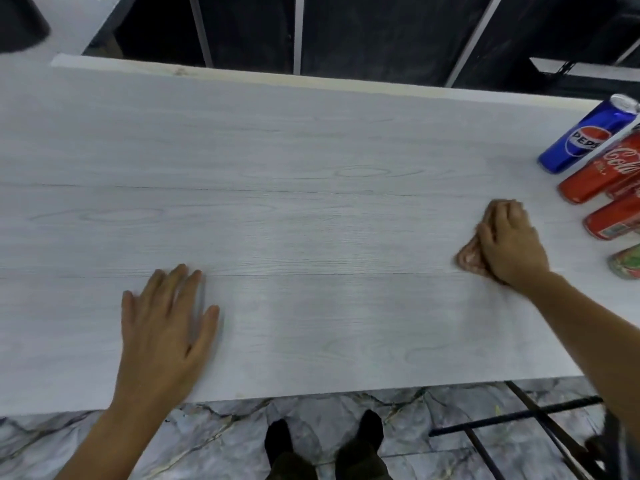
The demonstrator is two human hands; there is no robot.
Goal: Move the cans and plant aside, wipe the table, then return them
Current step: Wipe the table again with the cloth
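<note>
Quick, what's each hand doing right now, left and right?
Left hand: open, flat on the table, holding nothing.
Right hand: pressing the pink cloth on the table; grip cannot be told.

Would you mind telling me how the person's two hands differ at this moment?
The left hand lies flat with fingers spread, directly on the bare table; the right hand presses a pinkish cloth. The left hand is near the table's front edge, the right hand close to the cans. Both are palm-down on the table.

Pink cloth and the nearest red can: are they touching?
Apart. The head view shows bare table between the pink cloth, pressed under the right hand, and the nearest red can.
</note>
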